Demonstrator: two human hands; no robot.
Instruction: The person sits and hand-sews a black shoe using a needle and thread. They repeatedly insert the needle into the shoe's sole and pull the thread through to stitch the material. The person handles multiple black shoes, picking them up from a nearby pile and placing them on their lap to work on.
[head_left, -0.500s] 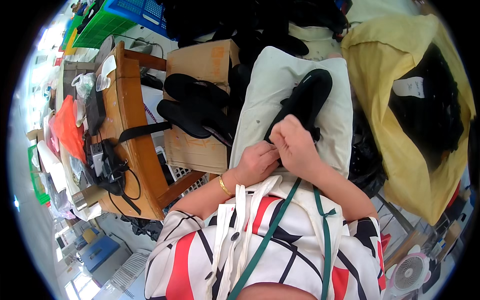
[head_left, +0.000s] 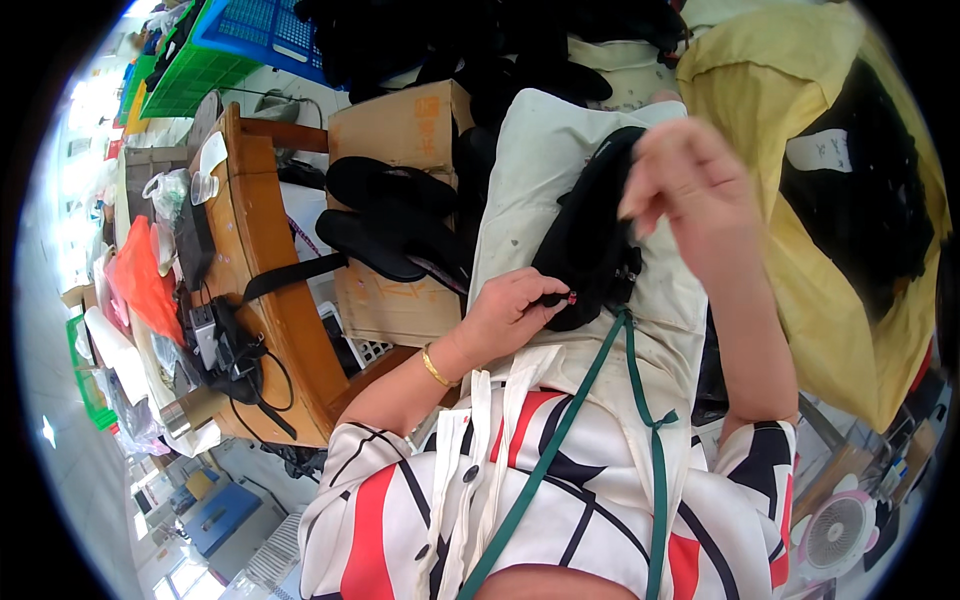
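Note:
A black shoe [head_left: 578,235] lies lengthwise over the white cloth [head_left: 515,180] across my lap, its heel toward me. My left hand [head_left: 512,312] pinches the heel edge, where a small red spot shows beside the fingertips. Raised over the shoe's far right side, my right hand [head_left: 690,185] is blurred by motion. Its fingers are curled together, and whatever may be between them is too small to make out. Green apron ties [head_left: 590,385] run down from near the heel.
Several black shoes [head_left: 385,225] rest on a cardboard box [head_left: 395,130] to the left, beside a wooden table [head_left: 262,300]. On the right stands a yellow sack [head_left: 740,100] holding black items. A small fan [head_left: 838,530] is at lower right, and a blue crate [head_left: 265,35] at upper left.
My right hand has lifted away from the heel, up and to the right. The left hand stays at the heel, now more visible.

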